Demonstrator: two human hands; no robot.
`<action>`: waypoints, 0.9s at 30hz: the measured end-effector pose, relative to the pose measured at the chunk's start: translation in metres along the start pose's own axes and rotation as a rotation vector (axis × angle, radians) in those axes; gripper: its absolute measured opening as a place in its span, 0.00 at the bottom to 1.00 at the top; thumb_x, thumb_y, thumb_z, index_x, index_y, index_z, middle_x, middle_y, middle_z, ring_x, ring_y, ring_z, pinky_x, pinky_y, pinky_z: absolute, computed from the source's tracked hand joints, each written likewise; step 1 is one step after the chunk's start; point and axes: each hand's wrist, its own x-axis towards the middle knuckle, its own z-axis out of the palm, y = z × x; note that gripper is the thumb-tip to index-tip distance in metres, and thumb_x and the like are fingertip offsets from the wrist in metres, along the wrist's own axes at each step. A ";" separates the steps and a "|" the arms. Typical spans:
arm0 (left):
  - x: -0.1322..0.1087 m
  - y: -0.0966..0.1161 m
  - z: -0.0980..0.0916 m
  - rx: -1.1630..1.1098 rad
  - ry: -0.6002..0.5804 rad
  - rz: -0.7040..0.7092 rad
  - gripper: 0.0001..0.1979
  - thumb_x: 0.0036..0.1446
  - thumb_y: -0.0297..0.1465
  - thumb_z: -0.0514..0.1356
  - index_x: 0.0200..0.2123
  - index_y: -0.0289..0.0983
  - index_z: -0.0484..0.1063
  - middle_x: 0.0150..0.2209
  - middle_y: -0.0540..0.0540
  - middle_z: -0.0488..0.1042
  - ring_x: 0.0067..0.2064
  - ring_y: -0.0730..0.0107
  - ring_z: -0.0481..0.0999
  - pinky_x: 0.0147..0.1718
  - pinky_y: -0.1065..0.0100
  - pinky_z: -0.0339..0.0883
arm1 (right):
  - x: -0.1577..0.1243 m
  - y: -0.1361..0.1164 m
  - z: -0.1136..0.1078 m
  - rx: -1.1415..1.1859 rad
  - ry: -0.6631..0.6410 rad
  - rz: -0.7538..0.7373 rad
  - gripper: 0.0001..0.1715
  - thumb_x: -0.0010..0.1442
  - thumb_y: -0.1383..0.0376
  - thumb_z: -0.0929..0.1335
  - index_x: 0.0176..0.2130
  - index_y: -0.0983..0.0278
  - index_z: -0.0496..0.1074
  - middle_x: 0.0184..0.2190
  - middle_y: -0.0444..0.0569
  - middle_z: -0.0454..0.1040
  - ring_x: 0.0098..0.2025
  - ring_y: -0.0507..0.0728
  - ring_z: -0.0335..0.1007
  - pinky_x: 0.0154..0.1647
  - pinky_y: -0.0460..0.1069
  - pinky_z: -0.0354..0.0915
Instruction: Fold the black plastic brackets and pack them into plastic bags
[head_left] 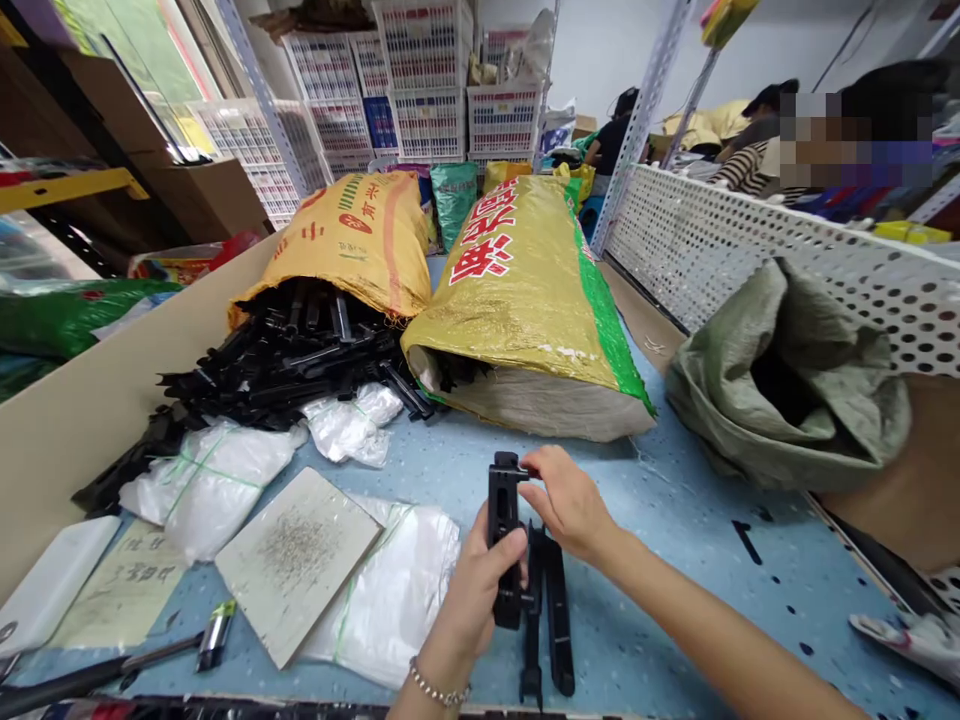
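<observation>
My left hand is wrapped round a slotted black plastic bracket, held upright with the thumb across its front. At the bracket's upper right side, my right hand has its fingertips closed on a small black pin that sticks out sideways; its far end is hidden by the fingers. Just right of the bracket, a thin black plastic arm and a wider black plastic bar lie side by side on the blue tabletop.
Black plastic parts spill from an orange sack. A gold sack lies beside it, and a grey-green sack gapes at the right. Clear bags, a square board and a hammer are at the left.
</observation>
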 end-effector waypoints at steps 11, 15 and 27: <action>-0.001 0.012 -0.001 0.033 0.206 0.102 0.32 0.49 0.55 0.60 0.47 0.34 0.68 0.27 0.51 0.70 0.25 0.74 0.70 0.25 0.73 0.64 | -0.037 -0.040 0.012 0.215 -0.403 0.002 0.25 0.68 0.51 0.53 0.33 0.62 0.66 0.31 0.51 0.71 0.33 0.57 0.64 0.36 0.52 0.60; 0.005 0.009 -0.014 0.222 0.291 0.245 0.32 0.52 0.51 0.60 0.52 0.35 0.64 0.30 0.49 0.73 0.25 0.71 0.72 0.28 0.69 0.68 | -0.053 -0.053 0.018 0.147 -0.450 0.102 0.21 0.69 0.56 0.55 0.32 0.62 0.65 0.30 0.50 0.71 0.33 0.57 0.65 0.35 0.51 0.58; -0.005 -0.072 -0.031 0.705 0.285 0.313 0.24 0.57 0.31 0.54 0.58 0.35 0.66 0.64 0.36 0.58 0.66 0.55 0.53 0.65 0.54 0.42 | 0.169 0.041 0.050 0.713 -0.059 0.933 0.17 0.66 0.59 0.63 0.51 0.64 0.67 0.49 0.51 0.70 0.45 0.57 0.69 0.44 0.54 0.68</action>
